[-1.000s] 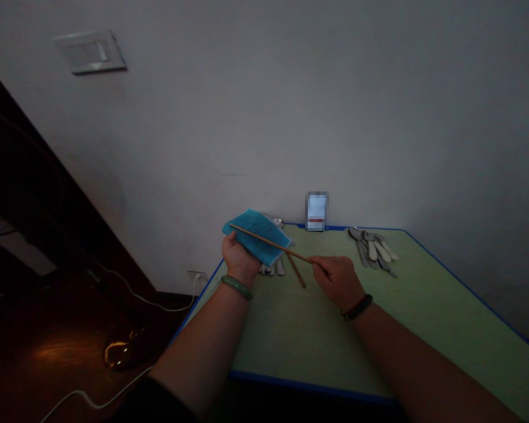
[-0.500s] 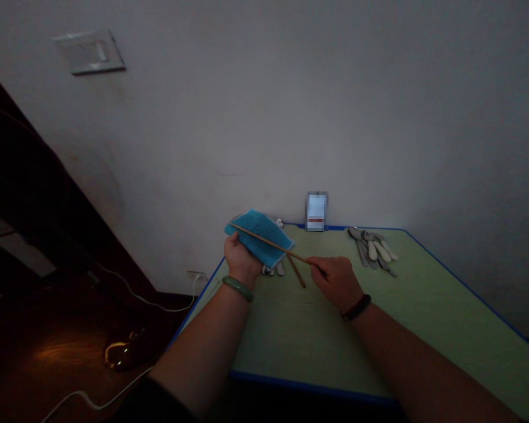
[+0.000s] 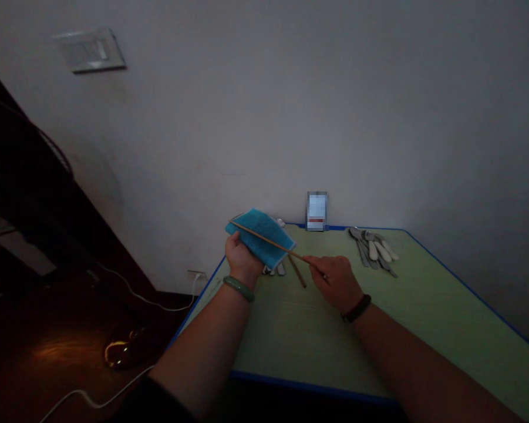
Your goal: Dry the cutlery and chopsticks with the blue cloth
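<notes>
My left hand (image 3: 243, 257) holds a blue cloth (image 3: 270, 226) spread over its palm and fingers, the thumb showing at the cloth's near edge. Most of the fingers are hidden beneath it. My right hand (image 3: 334, 281) is closed around one end of a thin wooden chopstick (image 3: 286, 251). That stick slants up to the left and lies across the top of the cloth, its far tip near the cloth's left corner. Below the cloth, another wooden stick (image 3: 297, 272) rests on the table, partly covered from view.
The green table (image 3: 299, 341) has a blue edge and stands against a wall. Several metal and white-handled utensils (image 3: 374, 247) lie at the right; more utensils (image 3: 275, 270) are partly hidden under the cloth. A blurred phone (image 3: 317, 211) leans on the wall. A white cable (image 3: 158, 305) hangs left.
The chopstick and the fingertips of my right hand have shifted slightly to the left across the cloth. My left hand and the cloth have hardly moved.
</notes>
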Available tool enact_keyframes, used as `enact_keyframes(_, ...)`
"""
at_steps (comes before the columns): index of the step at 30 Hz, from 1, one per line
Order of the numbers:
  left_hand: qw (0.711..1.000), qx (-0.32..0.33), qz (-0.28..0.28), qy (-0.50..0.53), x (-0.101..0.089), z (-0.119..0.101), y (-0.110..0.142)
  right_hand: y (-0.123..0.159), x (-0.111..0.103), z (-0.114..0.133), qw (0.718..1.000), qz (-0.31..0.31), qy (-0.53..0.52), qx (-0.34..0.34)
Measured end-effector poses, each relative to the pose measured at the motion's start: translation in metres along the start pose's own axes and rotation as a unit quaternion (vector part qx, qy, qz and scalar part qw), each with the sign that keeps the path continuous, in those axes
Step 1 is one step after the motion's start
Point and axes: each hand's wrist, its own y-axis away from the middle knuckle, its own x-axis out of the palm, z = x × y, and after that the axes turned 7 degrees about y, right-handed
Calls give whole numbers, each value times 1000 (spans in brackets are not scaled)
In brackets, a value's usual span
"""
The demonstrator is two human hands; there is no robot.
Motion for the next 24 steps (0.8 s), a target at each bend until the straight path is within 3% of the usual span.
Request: enact_keyframes(24, 1000, 5, 15, 9, -3, -3, -4, -1, -6, 1, 999, 20, -19, 32)
